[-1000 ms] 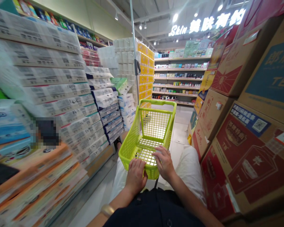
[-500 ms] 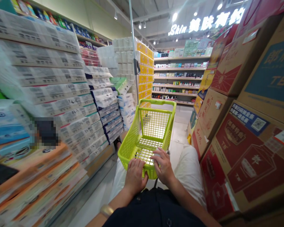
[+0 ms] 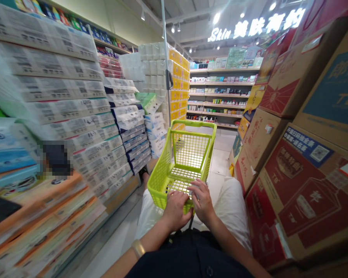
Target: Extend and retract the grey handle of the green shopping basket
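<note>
In the head view, a yellow-green plastic shopping basket (image 3: pixel 162 175) stands at the centre of the frame, between the wearer's legs in white trousers (image 3: pixel 233 204). Its lattice far panel faces the viewer and its near end reaches the lower centre.

The left hand (image 3: pixel 177 208), at lower centre, has its fingers bent over the near rim and its thumb on the outer side, so it looks to be gripping the basket. A gold-coloured bracelet (image 3: pixel 138 249) circles that wrist. The right hand (image 3: pixel 202 200), just beside it, is half-open with loosely bent fingers above the rim's right part; whether its fingertips press on the basket cannot be told.

As far along as things show, the left hand's hold appears made, while a firm hold by the right does not. No merchandise is in either hand.

Stacked wrapped paper packs (image 3: pixel 66 90) fill the left of the frame, red and brown cartons (image 3: pixel 304 193) the right, and stocked shelves (image 3: pixel 220 94) the upper centre-right.
</note>
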A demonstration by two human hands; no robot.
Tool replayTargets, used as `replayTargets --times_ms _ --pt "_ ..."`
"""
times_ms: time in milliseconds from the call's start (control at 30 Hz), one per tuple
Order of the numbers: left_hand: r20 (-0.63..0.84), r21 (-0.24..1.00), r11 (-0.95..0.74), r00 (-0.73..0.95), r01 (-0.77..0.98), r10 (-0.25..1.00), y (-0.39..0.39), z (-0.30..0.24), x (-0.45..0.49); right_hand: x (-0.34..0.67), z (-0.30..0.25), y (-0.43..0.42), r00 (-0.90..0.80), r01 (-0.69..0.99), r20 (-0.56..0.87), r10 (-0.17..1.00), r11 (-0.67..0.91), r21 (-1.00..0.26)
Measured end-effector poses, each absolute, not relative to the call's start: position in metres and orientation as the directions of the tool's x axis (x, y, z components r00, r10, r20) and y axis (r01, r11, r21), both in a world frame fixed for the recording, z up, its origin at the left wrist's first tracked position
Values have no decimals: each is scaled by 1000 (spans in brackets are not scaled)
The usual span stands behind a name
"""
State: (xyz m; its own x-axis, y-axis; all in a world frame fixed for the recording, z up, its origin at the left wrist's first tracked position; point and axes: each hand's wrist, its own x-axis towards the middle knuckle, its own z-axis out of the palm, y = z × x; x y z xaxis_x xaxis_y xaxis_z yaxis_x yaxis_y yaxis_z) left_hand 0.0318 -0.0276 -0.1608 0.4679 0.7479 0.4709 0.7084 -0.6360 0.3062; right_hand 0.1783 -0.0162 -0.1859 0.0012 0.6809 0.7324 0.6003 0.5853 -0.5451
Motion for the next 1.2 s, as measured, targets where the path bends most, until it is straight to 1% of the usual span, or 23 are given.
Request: replayTargets --times_ms 267,333,467,533,600,700,733,800,900,967,1033,1133,1200 --pt "469 317 -592 420 741 777 -13 -157 12 182 -177 19 36 635 741 670 558 -535" --pt "471 323 -589 414 740 779 -10 -156 8 172 -178 13 -18 641 739 674 575 -509" --pt "492 337 -582 389 740 779 -6 -156 3 158 -181 -4 -191 638 726 661 646 -420" --pt "502 336 -572 372 749 781 -5 -156 1 162 -181 -2 -212 639 723 658 653 -407" --pt "508 332 -562 358 757 783 -6 -156 0 170 -180 8 -151 653 730 666 622 -432" --pt "517 328 -558 349 762 782 -6 -157 -2 178 -177 20 -7 673 743 670 553 -492" --pt "518 327 -558 349 763 781 -6 -157 -4 176 -175 20 2 670 743 669 551 -498" --pt "516 327 -558 351 762 781 -6 -159 -7 169 -174 14 -57 652 745 664 590 -477" --pt "518 339 -549 335 764 787 -4 -161 -12 155 -172 -2 -210 613 750 628 682 -399" --pt "524 347 -547 326 762 787 -3 -161 -16 153 -173 -5 -252 605 751 611 705 -370" --pt "526 349 -553 330 756 784 -3 -161 -19 158 -174 -1 -211 624 759 616 682 -380" --pt "525 353 -564 341 746 780 -4 -160 -20 165 -175 10 -50 674 786 616 602 -429" --pt "526 357 -570 345 740 777 -6 -161 -19 164 -175 9 -8 686 795 607 582 -437"
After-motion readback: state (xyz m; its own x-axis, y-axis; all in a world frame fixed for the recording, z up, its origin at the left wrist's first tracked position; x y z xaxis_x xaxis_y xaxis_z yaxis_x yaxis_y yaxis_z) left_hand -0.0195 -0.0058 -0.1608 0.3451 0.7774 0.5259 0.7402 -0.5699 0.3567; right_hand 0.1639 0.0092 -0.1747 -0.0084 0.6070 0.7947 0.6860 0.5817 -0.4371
